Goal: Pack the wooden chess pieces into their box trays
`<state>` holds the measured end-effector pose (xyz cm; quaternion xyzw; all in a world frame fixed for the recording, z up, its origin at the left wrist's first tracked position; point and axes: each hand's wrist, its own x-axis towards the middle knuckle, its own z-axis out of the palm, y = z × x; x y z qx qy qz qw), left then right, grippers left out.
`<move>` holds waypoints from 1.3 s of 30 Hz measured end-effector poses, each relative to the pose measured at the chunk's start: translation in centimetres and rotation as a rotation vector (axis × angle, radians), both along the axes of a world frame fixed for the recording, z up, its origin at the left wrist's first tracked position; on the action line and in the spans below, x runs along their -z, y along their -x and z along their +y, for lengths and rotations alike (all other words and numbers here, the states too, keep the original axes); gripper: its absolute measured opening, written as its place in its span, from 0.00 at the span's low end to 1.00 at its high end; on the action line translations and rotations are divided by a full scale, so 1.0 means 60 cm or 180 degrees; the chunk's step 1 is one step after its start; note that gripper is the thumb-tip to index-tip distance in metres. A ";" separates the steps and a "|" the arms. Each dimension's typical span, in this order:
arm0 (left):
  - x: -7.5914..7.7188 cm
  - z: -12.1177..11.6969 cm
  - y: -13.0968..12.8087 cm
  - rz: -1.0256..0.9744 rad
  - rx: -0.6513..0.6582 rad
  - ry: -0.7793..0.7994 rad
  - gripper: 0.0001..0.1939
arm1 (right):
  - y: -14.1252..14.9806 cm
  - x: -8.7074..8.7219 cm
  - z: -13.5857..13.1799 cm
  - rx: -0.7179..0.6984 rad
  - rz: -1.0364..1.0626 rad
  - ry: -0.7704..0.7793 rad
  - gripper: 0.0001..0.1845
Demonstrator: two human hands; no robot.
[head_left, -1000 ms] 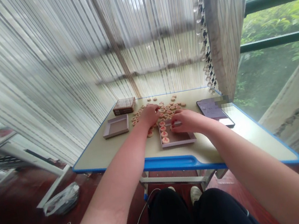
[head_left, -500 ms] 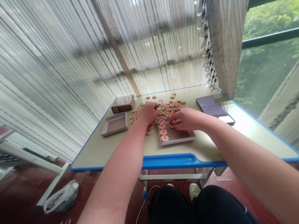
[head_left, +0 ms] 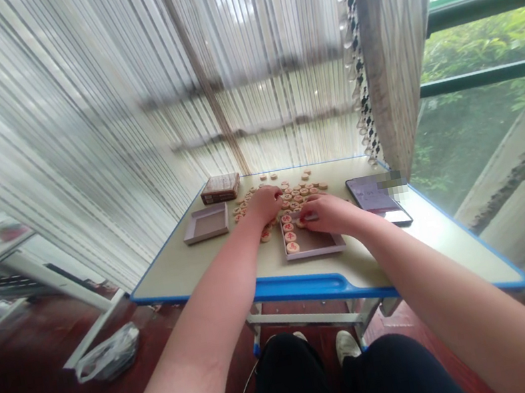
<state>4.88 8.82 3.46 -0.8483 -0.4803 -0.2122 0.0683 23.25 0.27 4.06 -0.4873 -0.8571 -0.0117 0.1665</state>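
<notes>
My right hand (head_left: 321,212) reaches over the upper part of an open shallow box (head_left: 316,253). Its fingertips are closed on a round xiangqi piece (head_left: 300,223), just right of the column at the box's left wall. That column holds several pieces with red characters, the lowest piece (head_left: 292,247) near the front wall. My left hand (head_left: 266,202) is over the heap of loose xiangqi pieces (head_left: 299,194), fingers curled together. Whatever those fingers hold, if anything, is hidden. One loose piece (head_left: 265,236) lies left of the box.
A second shallow tray (head_left: 207,225) and a brown box (head_left: 221,188) are at the table's left. A phone (head_left: 375,197) lies to the right. The table (head_left: 168,267) has a blue rim; a striped curtain (head_left: 268,87) hangs behind it.
The view has shifted slightly, so the table appears lower. Both hands keep nearly the same places, and my right fingers remain on the piece in the box.
</notes>
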 end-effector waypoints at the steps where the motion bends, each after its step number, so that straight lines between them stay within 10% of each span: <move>1: -0.001 -0.001 -0.001 0.0000 0.0008 -0.0017 0.14 | 0.001 0.001 0.001 0.0008 -0.0011 -0.0021 0.11; 39: 0.009 0.012 0.004 -0.0013 -0.0295 0.0147 0.17 | -0.015 0.013 0.031 0.0467 0.0648 -0.0208 0.12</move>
